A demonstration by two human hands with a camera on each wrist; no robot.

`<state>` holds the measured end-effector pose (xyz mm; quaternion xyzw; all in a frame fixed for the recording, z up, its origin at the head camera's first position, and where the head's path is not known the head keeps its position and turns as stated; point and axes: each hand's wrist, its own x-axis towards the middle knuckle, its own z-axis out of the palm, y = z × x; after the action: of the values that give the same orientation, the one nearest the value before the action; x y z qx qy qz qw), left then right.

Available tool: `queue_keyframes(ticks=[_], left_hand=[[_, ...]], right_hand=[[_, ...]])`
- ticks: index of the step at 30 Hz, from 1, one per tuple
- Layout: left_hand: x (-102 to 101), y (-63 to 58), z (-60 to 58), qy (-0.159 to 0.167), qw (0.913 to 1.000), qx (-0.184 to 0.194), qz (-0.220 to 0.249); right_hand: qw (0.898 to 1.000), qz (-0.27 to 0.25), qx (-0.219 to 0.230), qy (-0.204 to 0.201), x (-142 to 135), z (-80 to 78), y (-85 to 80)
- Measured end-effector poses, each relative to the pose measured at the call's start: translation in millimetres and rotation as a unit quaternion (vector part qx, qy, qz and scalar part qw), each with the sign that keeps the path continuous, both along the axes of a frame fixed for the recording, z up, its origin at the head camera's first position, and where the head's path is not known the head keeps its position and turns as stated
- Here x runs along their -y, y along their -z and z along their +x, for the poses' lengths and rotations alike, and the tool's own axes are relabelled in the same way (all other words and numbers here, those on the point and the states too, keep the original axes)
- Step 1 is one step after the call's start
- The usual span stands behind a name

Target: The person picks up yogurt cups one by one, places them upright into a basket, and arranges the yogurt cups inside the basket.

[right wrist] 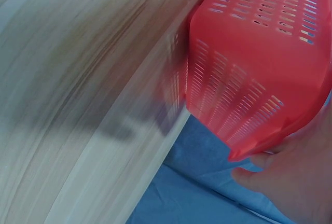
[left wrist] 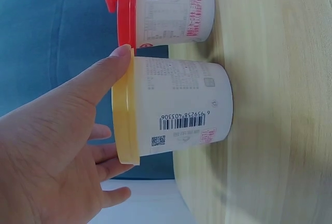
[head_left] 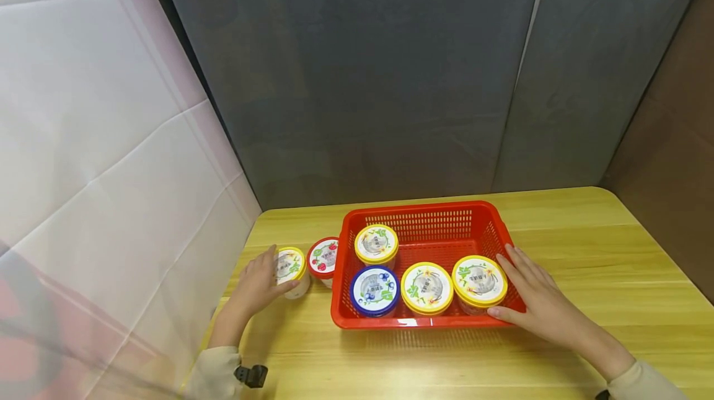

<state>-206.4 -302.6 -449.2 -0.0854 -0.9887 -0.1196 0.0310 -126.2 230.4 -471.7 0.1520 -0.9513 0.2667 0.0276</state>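
In the head view my left hand (head_left: 256, 283) holds a white tub with a yellow lid (head_left: 289, 265) standing on the table. In the left wrist view the thumb (left wrist: 111, 66) lies on one side of the tub's lid (left wrist: 125, 110), with fingers on the other. Beside it stands a red-lidded tub (head_left: 323, 256). A red basket (head_left: 413, 324) holds a blue-lidded tub (head_left: 375, 290) and three yellow-lidded ones. My right hand (head_left: 538, 301) rests over the basket's right rim, fingers extended, thumb and fingertips beside the rightmost tub (head_left: 480, 281); whether they touch that tub is unclear.
The wooden table (head_left: 602, 251) extends to both sides of the basket and in front of it. A dark grey panel (head_left: 362, 77) rises behind, a white sheet (head_left: 100, 115) hangs on the left, and a brown wall (head_left: 669, 127) stands at right.
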Motion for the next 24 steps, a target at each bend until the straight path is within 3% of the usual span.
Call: queue_keyframes(ticks=[8,18,24], left_hand=[[4.4,-12.3,-0.2,0.008,0.9996,-0.018,0.02],[1.6,-56.0,-2.8,-0.001,0.9983,-0.052,0.028],[-1.0,-67.8,-1.9,-0.005,0.9986,-0.045,0.027]], right_hand=[[1.0,0.0,0.006,0.0,-0.3,0.0,0.2],[1.0,-0.005,0.003,0.0,0.4,1.7,-1.3],[1.0,-0.001,-0.02,-0.004,0.4,2.4,-1.0]])
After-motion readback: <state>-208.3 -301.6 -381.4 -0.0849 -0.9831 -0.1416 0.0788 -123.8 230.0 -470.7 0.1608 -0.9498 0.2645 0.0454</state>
